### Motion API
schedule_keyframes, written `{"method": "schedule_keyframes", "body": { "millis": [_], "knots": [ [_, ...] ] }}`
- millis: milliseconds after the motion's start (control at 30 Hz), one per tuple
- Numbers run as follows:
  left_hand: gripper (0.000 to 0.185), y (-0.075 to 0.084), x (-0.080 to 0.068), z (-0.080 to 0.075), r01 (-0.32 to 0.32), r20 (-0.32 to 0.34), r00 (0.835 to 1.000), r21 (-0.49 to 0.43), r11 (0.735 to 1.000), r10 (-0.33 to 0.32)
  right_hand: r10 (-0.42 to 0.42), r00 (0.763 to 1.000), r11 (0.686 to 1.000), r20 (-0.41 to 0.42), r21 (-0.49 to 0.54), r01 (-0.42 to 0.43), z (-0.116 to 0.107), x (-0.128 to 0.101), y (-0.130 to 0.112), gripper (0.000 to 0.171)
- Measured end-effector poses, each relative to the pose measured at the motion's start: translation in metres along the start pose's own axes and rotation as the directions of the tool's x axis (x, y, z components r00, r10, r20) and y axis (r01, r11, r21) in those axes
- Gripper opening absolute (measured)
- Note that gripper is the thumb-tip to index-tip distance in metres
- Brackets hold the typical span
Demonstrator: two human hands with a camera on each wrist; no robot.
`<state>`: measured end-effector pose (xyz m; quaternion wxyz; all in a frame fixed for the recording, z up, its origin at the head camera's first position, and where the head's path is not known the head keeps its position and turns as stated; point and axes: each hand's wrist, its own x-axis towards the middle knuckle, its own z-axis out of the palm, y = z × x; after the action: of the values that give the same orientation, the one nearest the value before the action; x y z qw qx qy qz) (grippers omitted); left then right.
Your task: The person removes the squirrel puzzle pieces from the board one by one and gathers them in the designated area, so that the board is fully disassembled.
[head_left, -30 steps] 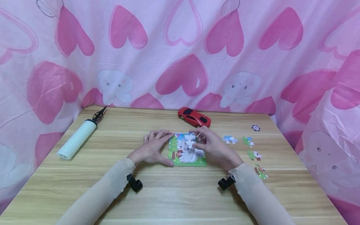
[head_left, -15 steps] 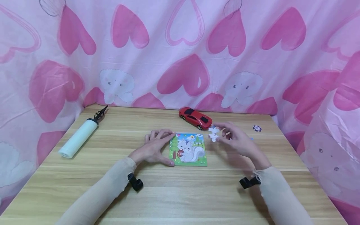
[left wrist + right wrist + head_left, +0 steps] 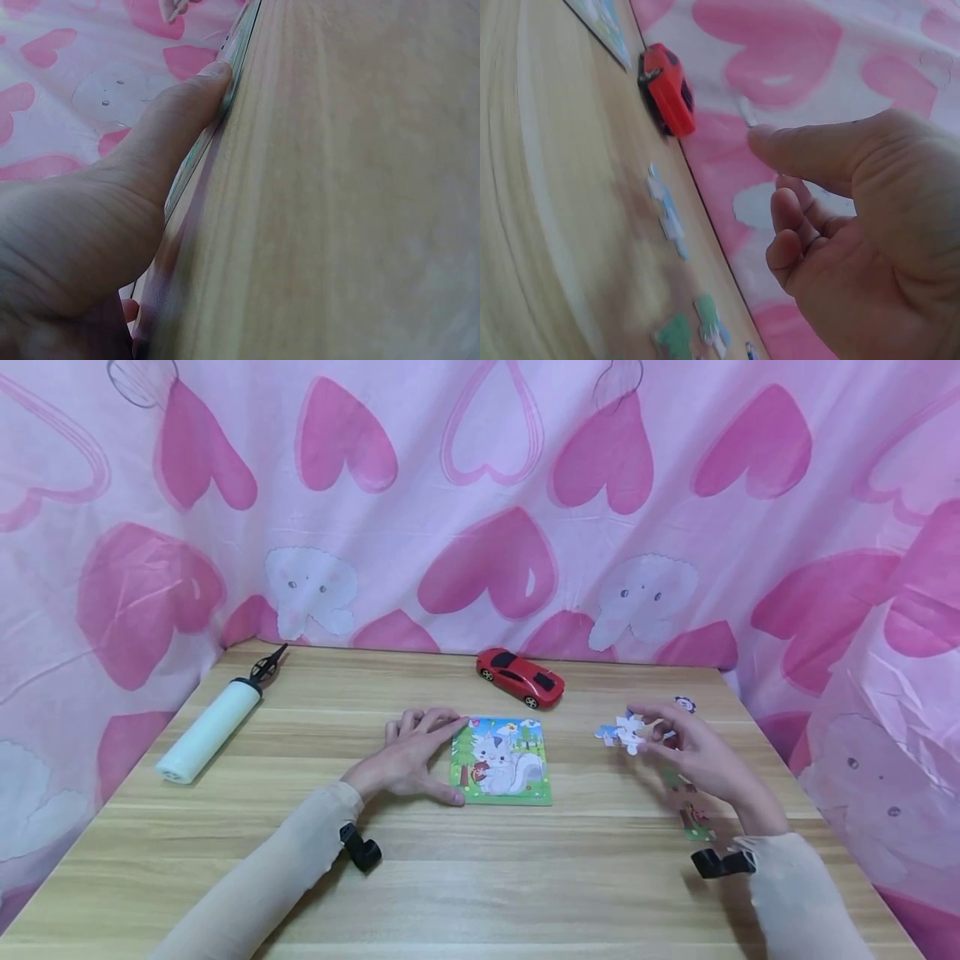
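Got a white jigsaw piece [image 3: 630,734] pinched between the thumb and fingertips of the right hand [image 3: 697,752], held up off the wooden table [image 3: 480,893], well to the right of the squirrel puzzle [image 3: 501,762]. In the right wrist view, can only catch a thin, blurry sliver past the thumb. Got the left hand [image 3: 408,766] loosely spread along the left edge of the squirrel puzzle, with a straight thumb at the near corner, not clenched at all. Lying flat around mid-table, that squirrel puzzle, just in front of a red toy car [image 3: 520,677].

Can also spot a blue-and-white jigsaw piece [image 3: 605,736] on the table, partly covered by the pinched one in the head view, plus some green jigsaw pieces [image 3: 697,821] half hidden by the right hand. Just past those fingers, got a poker chip [image 3: 685,702], partly blocked. Way over left, got a pale hand pump [image 3: 210,731] with a black nozzle, lying at a slant. Behind everything, seeing a pink heart-print curtain [image 3: 487,560].
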<state>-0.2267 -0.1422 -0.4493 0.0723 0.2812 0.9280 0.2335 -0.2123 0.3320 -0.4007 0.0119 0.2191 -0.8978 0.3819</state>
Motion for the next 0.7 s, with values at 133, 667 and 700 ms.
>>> {"method": "schedule_keyframes", "body": {
  "millis": [133,667,700],
  "knots": [
    [0.128,0.000,0.000,0.000,0.001,-0.004,1.000,-0.004,1.000,-0.001,0.044,0.999,0.999,0.024,-0.016,-0.043,-0.003,-0.006,0.005,0.060],
    [0.129,0.002,-0.001,0.000,-0.002,-0.012,1.000,-0.003,1.000,0.002,0.119,0.981,0.993,0.155,-0.020,-0.117,0.003,-0.013,0.014,0.059],
    [0.129,0.002,-0.001,0.000,-0.001,-0.012,1.000,-0.004,1.000,0.001,0.128,0.978,0.992,0.164,-0.014,-0.127,0.003,-0.013,0.014,0.059]
  ]
}}
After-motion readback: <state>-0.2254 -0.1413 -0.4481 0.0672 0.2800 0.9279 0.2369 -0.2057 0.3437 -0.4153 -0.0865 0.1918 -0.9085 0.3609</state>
